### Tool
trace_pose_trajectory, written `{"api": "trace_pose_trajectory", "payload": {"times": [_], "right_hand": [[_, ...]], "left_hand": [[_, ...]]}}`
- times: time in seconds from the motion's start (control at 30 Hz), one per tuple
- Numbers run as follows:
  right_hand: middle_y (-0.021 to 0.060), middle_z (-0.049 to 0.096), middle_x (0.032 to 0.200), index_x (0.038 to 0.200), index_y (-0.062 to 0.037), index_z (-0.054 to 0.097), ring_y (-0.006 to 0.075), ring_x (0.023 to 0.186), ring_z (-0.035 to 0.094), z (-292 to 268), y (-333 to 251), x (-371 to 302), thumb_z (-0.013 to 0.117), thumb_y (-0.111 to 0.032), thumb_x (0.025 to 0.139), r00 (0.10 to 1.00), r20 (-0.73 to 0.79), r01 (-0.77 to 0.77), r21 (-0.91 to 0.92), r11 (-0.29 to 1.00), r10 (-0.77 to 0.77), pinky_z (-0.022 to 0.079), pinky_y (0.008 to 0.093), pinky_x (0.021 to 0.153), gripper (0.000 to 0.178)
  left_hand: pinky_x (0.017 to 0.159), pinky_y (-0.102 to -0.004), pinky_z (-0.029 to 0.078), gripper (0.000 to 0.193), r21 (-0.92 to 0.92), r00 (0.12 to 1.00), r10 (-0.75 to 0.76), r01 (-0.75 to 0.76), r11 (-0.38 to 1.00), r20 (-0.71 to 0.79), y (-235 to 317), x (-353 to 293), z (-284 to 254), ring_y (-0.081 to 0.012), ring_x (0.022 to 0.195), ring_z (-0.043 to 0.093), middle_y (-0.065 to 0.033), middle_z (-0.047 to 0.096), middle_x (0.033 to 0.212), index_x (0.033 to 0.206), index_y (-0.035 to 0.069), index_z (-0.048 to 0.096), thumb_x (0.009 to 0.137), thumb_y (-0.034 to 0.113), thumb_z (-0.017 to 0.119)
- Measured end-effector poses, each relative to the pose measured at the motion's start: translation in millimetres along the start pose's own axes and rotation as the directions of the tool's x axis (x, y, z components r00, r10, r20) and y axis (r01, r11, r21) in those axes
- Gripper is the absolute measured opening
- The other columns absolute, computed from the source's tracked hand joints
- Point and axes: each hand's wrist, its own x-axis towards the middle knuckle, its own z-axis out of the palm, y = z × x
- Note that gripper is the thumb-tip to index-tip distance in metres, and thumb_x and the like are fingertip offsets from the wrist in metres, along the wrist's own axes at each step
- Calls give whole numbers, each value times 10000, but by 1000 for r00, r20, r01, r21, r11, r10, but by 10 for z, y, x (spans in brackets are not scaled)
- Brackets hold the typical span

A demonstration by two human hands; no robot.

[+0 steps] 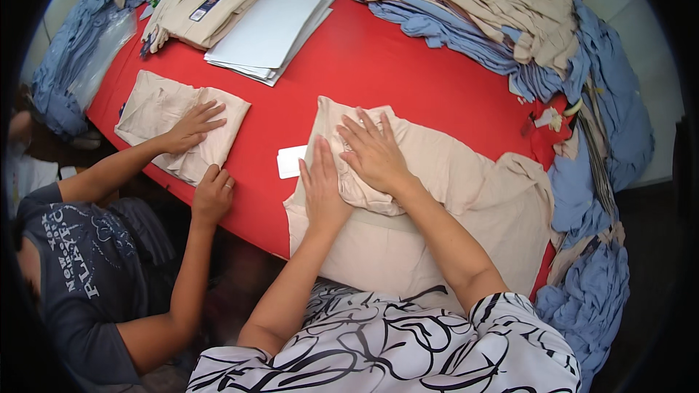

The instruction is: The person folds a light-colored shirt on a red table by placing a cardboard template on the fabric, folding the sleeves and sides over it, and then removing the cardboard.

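A beige garment [466,175], partly folded, is spread on the red-topped table in front of me. My left hand [324,188] lies on its folded left part, fingers stretched out and pointing away from me. Just to the right, my right hand [373,151] presses flat on the same folded layers with its fingers spread. Neither hand grips anything. The garment's wider, looser part reaches right and toward me, passing beneath my forearms. Beside its left edge is a white card [289,162], whose right end seems covered by the cloth.
On my left, a co-worker's hands [195,129] rest on another folded beige garment [153,105]. White sheets [269,25] and folded beige garments [211,0] lie at the far left. Blue and beige clothes [444,18] pile along the far and right table edges. The red tabletop [408,76] lies between.
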Motion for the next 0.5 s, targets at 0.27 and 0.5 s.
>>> {"api": "trace_pose_trajectory", "payload": {"times": [0.27, 0.5], "right_hand": [[160, 554, 1366, 1333, -12, 538, 267, 1190, 579, -1198, -55, -488, 537, -182, 937, 791, 608, -539, 747, 389, -71, 515, 375, 911, 431], [162, 530, 1317, 1277, -147, 628, 367, 1153, 513, -1697, 1646, -1888, 520, 76, 748, 631, -159, -762, -307, 570, 759, 454, 446, 982, 584]], "left_hand": [[1166, -616, 94, 741, 218, 977, 0, -47, 975, 213, -73, -24, -72, -382, 1376, 332, -102, 469, 1424, 1498, 88, 351, 816, 179, 628], [1160, -563, 231, 280, 99, 939, 230, -262, 960, 256, 48, 27, -76, -326, 1389, 381, -79, 554, 1342, 994, 69, 612, 740, 116, 719]]}}
